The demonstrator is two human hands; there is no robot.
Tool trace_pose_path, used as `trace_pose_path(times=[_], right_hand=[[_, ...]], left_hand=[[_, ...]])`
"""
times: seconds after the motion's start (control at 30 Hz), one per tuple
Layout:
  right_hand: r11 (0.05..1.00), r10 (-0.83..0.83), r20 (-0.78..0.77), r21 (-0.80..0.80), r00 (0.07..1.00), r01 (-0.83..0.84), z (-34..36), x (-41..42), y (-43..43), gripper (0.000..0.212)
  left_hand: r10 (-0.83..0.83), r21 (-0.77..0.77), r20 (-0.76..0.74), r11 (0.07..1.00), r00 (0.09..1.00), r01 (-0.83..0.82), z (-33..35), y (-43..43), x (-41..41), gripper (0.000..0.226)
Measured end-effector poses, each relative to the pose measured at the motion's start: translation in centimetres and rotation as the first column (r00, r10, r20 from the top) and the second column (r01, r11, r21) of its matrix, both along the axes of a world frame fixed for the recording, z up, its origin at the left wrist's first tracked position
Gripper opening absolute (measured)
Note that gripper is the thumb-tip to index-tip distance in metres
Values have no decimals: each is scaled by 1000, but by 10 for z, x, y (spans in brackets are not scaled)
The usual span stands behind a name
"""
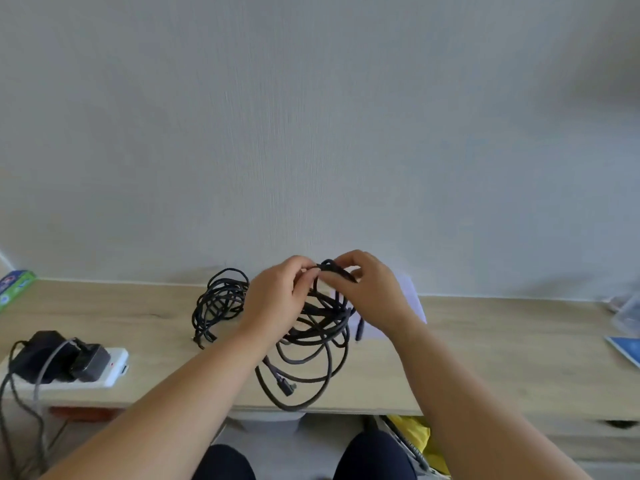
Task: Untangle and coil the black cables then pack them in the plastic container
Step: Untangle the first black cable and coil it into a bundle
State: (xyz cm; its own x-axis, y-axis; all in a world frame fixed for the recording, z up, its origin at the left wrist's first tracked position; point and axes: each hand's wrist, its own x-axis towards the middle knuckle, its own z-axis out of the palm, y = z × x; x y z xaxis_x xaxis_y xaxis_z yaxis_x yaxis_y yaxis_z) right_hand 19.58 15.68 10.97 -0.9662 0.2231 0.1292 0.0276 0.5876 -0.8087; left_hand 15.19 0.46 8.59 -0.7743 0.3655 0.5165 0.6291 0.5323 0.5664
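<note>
Tangle [311,341]: a messy bunch of black cable. Its top is lifted up, and its loops hang down onto the desk [485,341], close to the front edge. It is likely held high so the loops fall open and the person can see which bit goes where.
Left hand [280,296]: up over the desk, with its back to the camera. Its fingers are curled and pinch the top of the tangle.
Right hand [367,289]: up too, with the wrist bent down. Its thumb and fingers pinch a strand at the top. The two hands almost touch, likely so one can hold the knot while the other pulls a loop out.
Arms: both reach forward from the bottom corners and meet in the middle.
Plug [287,388]: a bent cable end lies loose on the desk under the tangle.
Bundle [220,303]: a second bunch of black cable sits on the desk just left of the left hand. No hand touches it.
Clear box [628,313]: at the far right edge, well apart from the cables. It is blurry, but it looks like the plastic container.
Power strip [104,368]: far left, with black chargers plugged in.
Job so far: just begun, it seems. Nothing is packed yet.
</note>
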Motion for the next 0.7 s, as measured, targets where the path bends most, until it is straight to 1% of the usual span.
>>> trace_pose_path(times=[0.07,0.1,0.17,0.2,0.27,0.3,0.33,0.37,0.43,0.47,0.5,0.53,0.57,0.6,0.63,0.67,0.7], right_hand=[[997,-75,-23,-5,997,75,3,-2,4,17],[992,-107,-14,-66,994,106,3,-2,7,13],[966,-147,25,-209,989,149,2,-2,13,9],[957,-159,49,-236,986,166,1,-2,13,9],[937,-172,105,-288,980,195,-5,-3,13,10],[919,-174,128,-335,976,208,-7,-2,11,10],[901,-178,133,-377,975,216,-8,-2,9,11],[892,-188,121,-395,975,221,-8,-2,8,12],[915,-206,85,-336,975,223,-6,-1,3,13],[927,-214,65,-300,975,223,-5,0,1,14],[933,-221,46,-282,974,225,-5,0,0,14],[934,-228,33,-276,973,228,-4,0,-1,14],[930,-233,29,-286,972,232,-5,0,-1,14],[915,-245,33,-322,969,243,-5,-1,0,13],[885,-267,48,-383,963,264,-6,-1,2,13],[836,-292,72,-465,954,291,-5,-2,6,14],[777,-310,104,-546,945,314,-5,-1,10,15]], left_hand=[[1,37,54,999,999,-3,7,1,2,17],[12,79,93,997,996,-19,11,1,2,16],[42,250,224,963,974,-99,18,-1,4,13],[19,370,321,918,947,-144,21,-2,5,13],[-149,595,479,779,865,-196,22,-5,5,13],[-225,646,518,735,825,-205,21,-7,4,13],[-269,649,538,737,799,-189,20,-10,4,12],[-288,616,559,772,777,-157,20,-14,4,11],[-247,467,607,880,755,-88,22,-21,5,24],[-212,394,608,917,765,-59,24,-23,4,27],[-183,341,586,940,789,-35,25,-24,3,25],[-163,308,559,951,813,-22,27,-24,3,22],[-147,313,544,949,826,-38,28,-23,2,21],[-134,370,559,924,819,-102,30,-21,2,22],[-143,474,603,855,784,-209,29,-20,-1,24],[-193,589,656,735,729,-336,30,-20,-4,27],[-270,669,690,593,672,-448,29,-22,-8,31]])
